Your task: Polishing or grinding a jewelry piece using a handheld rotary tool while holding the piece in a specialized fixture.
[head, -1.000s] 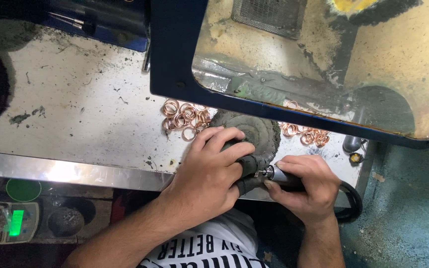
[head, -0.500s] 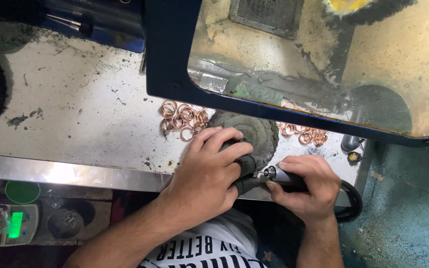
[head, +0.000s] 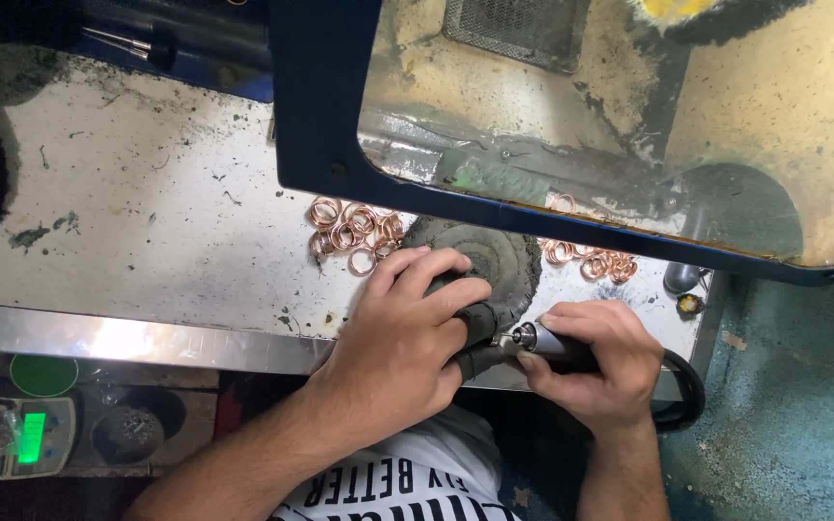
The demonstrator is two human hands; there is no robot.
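1. Head view, the hands: the left hand [head: 400, 347] was curled over something small and dark at the near edge of the round dark pad [head: 480, 259]; what lay under its fingers could not be made out. The right hand [head: 598, 365] was closed round a rotary handpiece [head: 544, 342], just right of the pad's near edge.
2. Head view, the key relation: the handpiece lay with its long axis roughly level, left to right, its metal tip pointing left into the left hand's grip. The two hands met there, nearly touching, at the pad's near-right side; neither was clearly nearer.
3. Head view, other things: a heap of copper-coloured rings [head: 351, 232] lay just left of the pad, a second heap [head: 591, 260] just right of it, both apart from the hands.
4. Head view, surface and room: the pad sat on a grimy, speckled metal bench [head: 147, 222]. Behind the pad stood a blue-framed clear shield [head: 571, 125]; well left and below, a small scale with a green display [head: 21, 429].
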